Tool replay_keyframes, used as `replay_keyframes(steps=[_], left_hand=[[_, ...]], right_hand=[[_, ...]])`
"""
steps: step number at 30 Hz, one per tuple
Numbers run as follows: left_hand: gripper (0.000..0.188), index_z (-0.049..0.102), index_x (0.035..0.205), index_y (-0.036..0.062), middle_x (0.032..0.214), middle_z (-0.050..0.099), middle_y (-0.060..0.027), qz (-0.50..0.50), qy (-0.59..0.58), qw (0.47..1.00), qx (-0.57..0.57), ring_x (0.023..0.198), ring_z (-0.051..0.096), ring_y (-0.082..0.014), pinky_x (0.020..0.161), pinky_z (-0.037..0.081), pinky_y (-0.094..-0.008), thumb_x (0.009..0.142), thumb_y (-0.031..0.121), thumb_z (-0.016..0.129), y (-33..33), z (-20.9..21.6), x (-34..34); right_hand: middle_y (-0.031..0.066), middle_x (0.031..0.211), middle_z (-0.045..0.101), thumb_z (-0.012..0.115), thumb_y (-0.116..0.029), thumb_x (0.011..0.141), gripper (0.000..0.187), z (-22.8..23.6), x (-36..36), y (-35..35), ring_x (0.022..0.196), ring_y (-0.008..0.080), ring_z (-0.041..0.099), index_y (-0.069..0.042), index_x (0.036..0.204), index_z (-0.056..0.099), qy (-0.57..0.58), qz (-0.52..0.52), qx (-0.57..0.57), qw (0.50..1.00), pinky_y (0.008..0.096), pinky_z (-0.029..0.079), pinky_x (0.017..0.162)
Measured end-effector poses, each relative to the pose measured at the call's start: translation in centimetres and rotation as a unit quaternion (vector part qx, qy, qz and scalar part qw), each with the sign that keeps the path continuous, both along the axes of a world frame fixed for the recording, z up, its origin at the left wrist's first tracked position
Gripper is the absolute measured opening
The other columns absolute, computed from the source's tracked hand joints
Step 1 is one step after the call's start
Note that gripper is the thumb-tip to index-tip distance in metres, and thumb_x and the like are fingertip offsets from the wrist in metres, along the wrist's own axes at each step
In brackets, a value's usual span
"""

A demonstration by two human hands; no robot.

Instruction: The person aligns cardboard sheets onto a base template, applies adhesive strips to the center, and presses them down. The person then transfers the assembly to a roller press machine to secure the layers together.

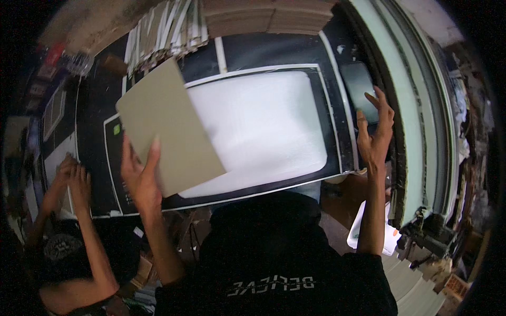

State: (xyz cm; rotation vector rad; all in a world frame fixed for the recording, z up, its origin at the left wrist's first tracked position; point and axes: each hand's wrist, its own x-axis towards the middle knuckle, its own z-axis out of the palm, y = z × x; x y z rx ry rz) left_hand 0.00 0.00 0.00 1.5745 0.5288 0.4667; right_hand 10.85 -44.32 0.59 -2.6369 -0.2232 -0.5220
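My left hand [141,176] grips a flat beige-grey board [168,126] by its lower left edge, thumb on top and fingers behind. The board is tilted and overlaps the left part of a white sheet [258,126] with rounded corners. That sheet lies on a black work surface [332,150] marked with white lines. At the right, my right hand [377,129] is open, thumb and fingers apart, over the lower part of a dark, shiny panel [357,79] with rounded corners. Whether its fingertips touch the panel I cannot tell.
A pile of thin strips [168,31] and a brown cardboard stack [269,16] lie along the far side. A long pale green rail [406,105] borders the right. Another person's hands [74,176] are at the left, on a light sheet. A white object [358,231] sits lower right.
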Motion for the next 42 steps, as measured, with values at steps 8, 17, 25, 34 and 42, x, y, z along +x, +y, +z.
replay_keyframes(steps=[8,17,25,34,42], left_hand=[[0.086,0.036,0.156,-0.0048,0.132,0.063,-0.0262,-0.063,0.032,0.997,0.029,0.116,0.067,-0.0281,0.097,0.059,-0.0423,0.086,0.014,0.083,-1.3,0.3,1.7],[0.101,0.039,0.156,0.0012,0.128,0.057,-0.0197,-0.103,0.069,0.966,0.227,0.116,0.063,-0.0267,0.099,0.057,-0.0403,0.073,0.021,0.093,-1.4,-1.7,0.2],[0.134,0.038,0.155,-0.0040,0.130,0.050,-0.0210,-0.170,0.133,0.913,0.347,0.124,0.053,-0.0326,0.103,0.049,-0.0476,0.048,0.044,0.103,-0.6,-2.4,-0.6],[0.139,0.036,0.156,-0.0037,0.131,0.050,-0.0217,-0.184,0.165,0.907,0.341,0.122,0.054,-0.0341,0.102,0.048,-0.0488,0.046,0.050,0.102,-0.4,-3.1,-0.6],[0.141,0.033,0.158,-0.0005,0.132,0.050,-0.0209,-0.181,0.159,0.904,0.354,0.124,0.053,-0.0334,0.106,0.042,-0.0526,0.047,0.051,0.101,-0.5,-3.5,-0.7]], right_hand=[[0.0173,0.093,0.077,0.088,-0.023,0.083,0.039,3.7,-3.5,17.3,0.082,0.0200,0.075,0.003,0.109,0.074,0.356,0.189,0.272,0.874,0.0338,0.061,0.069],[0.0117,0.072,0.075,0.089,-0.010,0.080,0.026,0.3,-2.5,20.0,0.062,0.0119,0.070,0.008,0.093,0.076,0.480,0.168,0.236,0.828,0.0246,0.058,0.059],[0.0108,0.071,0.075,0.091,-0.013,0.078,0.024,-0.6,-2.3,20.0,0.056,0.0108,0.066,0.004,0.089,0.079,0.435,0.169,0.183,0.865,0.0267,0.056,0.055],[0.0116,0.073,0.076,0.090,-0.013,0.077,0.021,-1.1,-2.6,20.1,0.061,0.0131,0.070,0.001,0.089,0.081,0.401,0.174,0.148,0.887,0.0290,0.059,0.059],[0.0122,0.072,0.075,0.090,-0.011,0.076,0.019,-1.0,-2.5,20.1,0.060,0.0147,0.070,0.000,0.088,0.081,0.422,0.162,0.155,0.878,0.0297,0.060,0.059]])
